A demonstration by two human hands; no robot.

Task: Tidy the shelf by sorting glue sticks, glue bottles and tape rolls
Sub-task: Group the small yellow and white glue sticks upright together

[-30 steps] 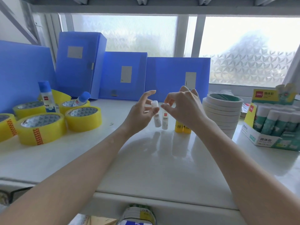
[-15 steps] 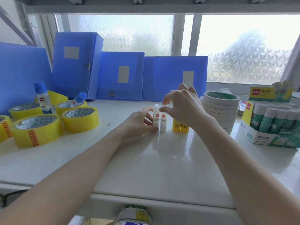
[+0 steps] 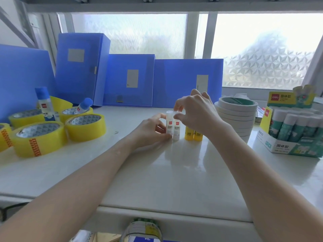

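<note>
The left hand (image 3: 153, 131) gripped the lower body of a white glue stick (image 3: 169, 124) standing upright on the shelf (image 3: 157, 180); the right hand (image 3: 195, 113) pinched the cap of a second white glue stick (image 3: 176, 130) touching the first. Just beside these, two yellow glue sticks (image 3: 193, 134) stood partly hidden behind the right wrist. The step in hand appeared to be lining up the sticks in one row; the next move would call for releasing both without tipping them. Outward to the left, two blue-capped glue bottles (image 3: 43, 103) stood among the yellow tape rolls (image 3: 85, 126), not yet sorted. To the right sat a stack of white tape rolls (image 3: 235, 117) and a carton of glue sticks (image 3: 295, 130), cut off at the frame edge. Label print was too small to read.
</note>
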